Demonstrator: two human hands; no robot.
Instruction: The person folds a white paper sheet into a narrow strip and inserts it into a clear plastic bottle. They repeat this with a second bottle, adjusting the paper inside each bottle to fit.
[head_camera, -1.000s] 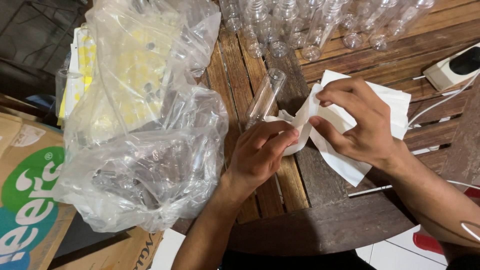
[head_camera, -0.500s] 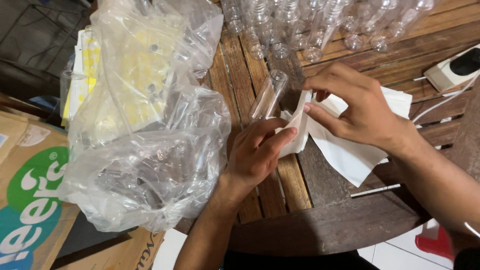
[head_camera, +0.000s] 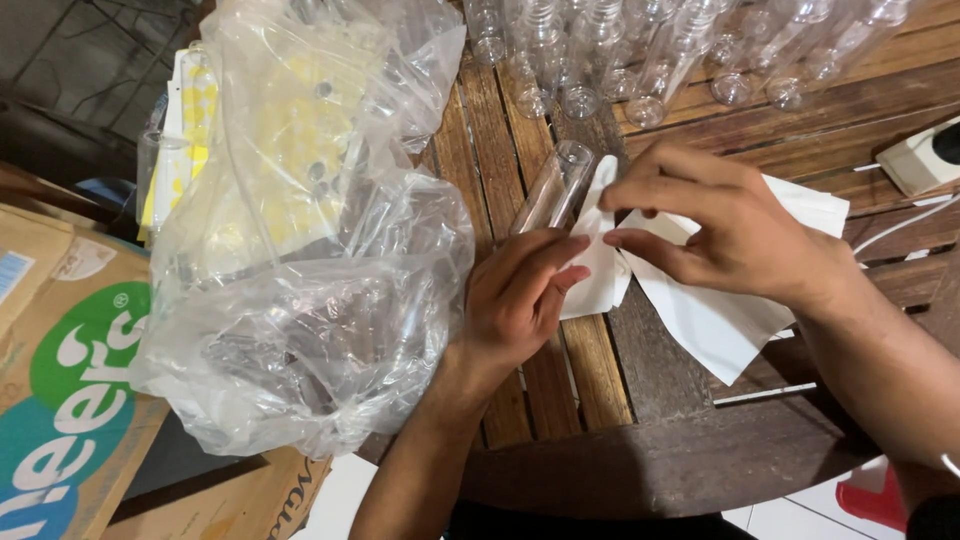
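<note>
So there's a round slatted wooden table (head_camera: 700, 460) with a big crinkly clear plastic bag (head_camera: 300, 300) slumped over its left edge, stuffed with what look like more clear bottles, though it's hard to tell through the plastic. Beside that sits a brown cardboard box with a green and blue print (head_camera: 60, 400). Along the far side of the table stands a crowd of empty clear plastic bottles (head_camera: 640, 50), and a white plug adapter (head_camera: 925, 160) lies at the right edge.

The person's left hand (head_camera: 515, 300) is wrapped around the lower end of a clear plastic tube-shaped bottle (head_camera: 560, 185), which lies tilted with its open mouth pointing away. The right hand (head_camera: 730, 235) pinches a white sheet of paper (head_camera: 720, 320) between thumb and fingertips, pressing its folded corner right against the bottle.
</note>
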